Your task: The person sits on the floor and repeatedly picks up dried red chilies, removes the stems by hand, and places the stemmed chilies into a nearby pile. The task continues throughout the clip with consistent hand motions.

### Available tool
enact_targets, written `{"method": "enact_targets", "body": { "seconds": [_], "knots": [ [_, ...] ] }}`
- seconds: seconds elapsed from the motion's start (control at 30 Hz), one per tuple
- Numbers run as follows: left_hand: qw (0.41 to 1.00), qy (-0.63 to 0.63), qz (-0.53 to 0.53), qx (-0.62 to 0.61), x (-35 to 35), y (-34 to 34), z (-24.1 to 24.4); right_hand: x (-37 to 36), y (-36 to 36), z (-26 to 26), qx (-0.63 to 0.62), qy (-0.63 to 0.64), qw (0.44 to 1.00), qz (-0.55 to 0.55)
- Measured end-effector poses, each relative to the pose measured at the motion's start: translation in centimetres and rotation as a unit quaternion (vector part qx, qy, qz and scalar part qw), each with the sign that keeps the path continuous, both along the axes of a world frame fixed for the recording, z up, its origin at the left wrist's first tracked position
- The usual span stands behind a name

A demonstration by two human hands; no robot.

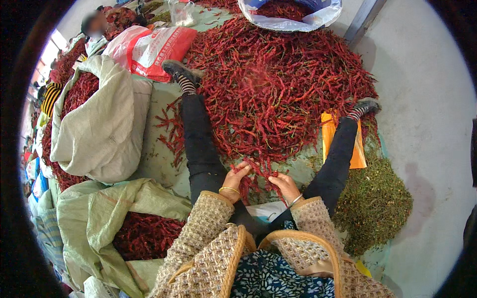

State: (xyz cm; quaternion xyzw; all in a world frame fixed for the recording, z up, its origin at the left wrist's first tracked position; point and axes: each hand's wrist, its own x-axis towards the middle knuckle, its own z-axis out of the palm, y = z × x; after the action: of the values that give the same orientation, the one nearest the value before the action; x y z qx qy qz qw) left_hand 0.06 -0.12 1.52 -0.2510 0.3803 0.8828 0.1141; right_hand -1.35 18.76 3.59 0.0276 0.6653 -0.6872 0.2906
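Between my outstretched legs spreads a big heap of dried red chili peppers point(261, 82). At its near edge my left hand point(234, 179) holds a few chilies, some poking out past the fingers. My right hand point(285, 187) pinches a chili at the right side of the small bunch point(264, 169) between the hands. Both hands are close together above my lap, and a few chilies hang below them. Which stems the fingertips grip is too small to tell.
An open sack point(149, 260) of chilies lies at my left, with a fuller sack point(108, 123) beyond it. A heap of green stems point(376, 201) lies right, beside an orange packet point(357, 152). A white-lined container point(290, 26) stands behind the chilies, near a metal post point(363, 22). A person point(95, 28) is far left.
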Motion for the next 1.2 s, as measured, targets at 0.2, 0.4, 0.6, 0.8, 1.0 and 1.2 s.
{"method": "enact_targets", "body": {
  "seconds": [0.2, 0.4, 0.6, 0.8, 1.0, 1.2],
  "knots": [
    [0.999, 0.052, 0.000, 0.000, -0.4, -0.2, 0.1, 0.1, 0.0, -1.9, -0.018, 0.009, 1.000, 0.003],
    [0.996, 0.085, 0.032, -0.004, -0.2, -0.2, -0.3, 0.1, 0.0, -1.6, 0.059, 0.019, 0.998, -0.029],
    [0.979, 0.097, 0.122, 0.130, -0.8, -1.6, -0.1, -0.9, 1.9, -2.4, 0.188, 0.082, 0.964, -0.170],
    [0.969, 0.090, -0.196, -0.123, 1.0, 0.9, -0.9, -0.1, -0.4, -1.3, -0.098, -0.132, 0.976, -0.139],
    [0.929, 0.163, -0.265, -0.199, 1.6, 1.5, -2.2, -0.5, -0.1, -1.2, -0.186, -0.186, 0.961, -0.082],
    [0.892, 0.201, -0.308, -0.264, 1.8, 1.7, -1.2, -0.7, 0.1, -1.5, -0.206, -0.206, 0.953, -0.084]
  ]
}}
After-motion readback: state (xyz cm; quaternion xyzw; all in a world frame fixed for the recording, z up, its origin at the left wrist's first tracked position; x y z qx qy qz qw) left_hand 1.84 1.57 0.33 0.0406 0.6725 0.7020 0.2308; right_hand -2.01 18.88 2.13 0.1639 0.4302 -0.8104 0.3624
